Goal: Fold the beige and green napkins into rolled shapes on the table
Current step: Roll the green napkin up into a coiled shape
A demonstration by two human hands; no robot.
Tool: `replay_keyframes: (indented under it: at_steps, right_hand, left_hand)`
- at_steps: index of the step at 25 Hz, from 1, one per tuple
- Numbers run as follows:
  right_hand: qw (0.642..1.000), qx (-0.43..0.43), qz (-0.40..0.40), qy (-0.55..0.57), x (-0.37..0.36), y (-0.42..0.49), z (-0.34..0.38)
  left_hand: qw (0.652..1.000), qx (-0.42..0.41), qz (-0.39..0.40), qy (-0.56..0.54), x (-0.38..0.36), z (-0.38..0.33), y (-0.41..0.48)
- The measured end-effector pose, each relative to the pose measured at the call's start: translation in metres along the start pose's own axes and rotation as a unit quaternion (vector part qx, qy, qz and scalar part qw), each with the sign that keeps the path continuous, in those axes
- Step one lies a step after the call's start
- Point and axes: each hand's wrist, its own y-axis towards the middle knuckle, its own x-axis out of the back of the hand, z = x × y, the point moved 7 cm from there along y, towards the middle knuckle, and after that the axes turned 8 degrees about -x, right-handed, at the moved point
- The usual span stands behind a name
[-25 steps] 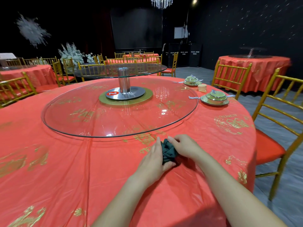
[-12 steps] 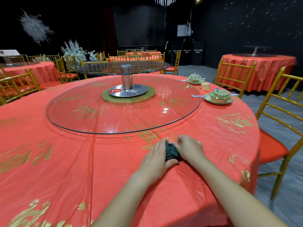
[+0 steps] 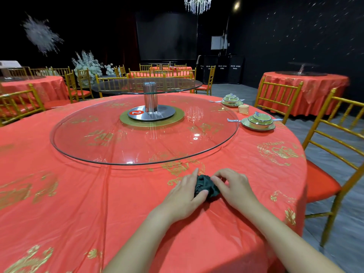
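Left hand [image 3: 184, 194] cups the near-left side of the green napkin [image 3: 206, 187], its thumb pressed into the cloth, while the right hand [image 3: 235, 186] pinches the napkin's right edge with curled fingers. The napkin sits bunched into a tight dark wad on the red tabletop [image 3: 118, 203], just in front of the glass turntable [image 3: 98, 146]. Soft, light and limp, it will likely spring loose unless held at the outer fold while the roll is tightened.
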Motion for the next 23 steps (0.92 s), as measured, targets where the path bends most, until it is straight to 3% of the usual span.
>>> replay_keyframes:
  at_steps: [3,6,10,13,17,19,21,23]
  right_hand:
    - [0.995,0.028,0.098,-0.004,-0.016,-0.003,0.005]
    - [0.98,-0.028,0.18,0.083,-0.025,-0.008,-0.003]
    - [0.989,-0.008,0.147,-0.024,-0.024,-0.004,-0.006]
    - [0.976,-0.028,0.188,-0.111,-0.02,-0.001,-0.004]
    - [0.992,0.012,0.129,0.003,-0.004,0.009,0.026]
    - [0.987,0.043,0.142,0.058,-0.013,0.007,0.036]
    - [0.984,0.038,0.155,0.073,-0.02,0.004,0.033]
    - [0.984,0.014,0.15,0.095,-0.021,0.002,0.027]
  left_hand:
    - [0.999,-0.011,0.039,0.019,0.0,0.0,0.001]
    - [0.999,-0.014,0.045,-0.002,0.001,0.001,0.0]
    - [0.998,0.0,0.048,0.029,0.003,0.005,-0.001]
    - [0.996,0.016,0.068,0.046,0.003,0.004,-0.003]
    - [0.993,0.032,0.097,-0.059,0.002,0.008,0.0]
    - [0.981,0.04,0.062,-0.18,0.005,0.014,0.002]
    - [0.957,0.061,-0.037,-0.282,0.022,0.025,0.002]
    - [0.934,0.1,-0.135,-0.315,0.041,0.04,0.0]
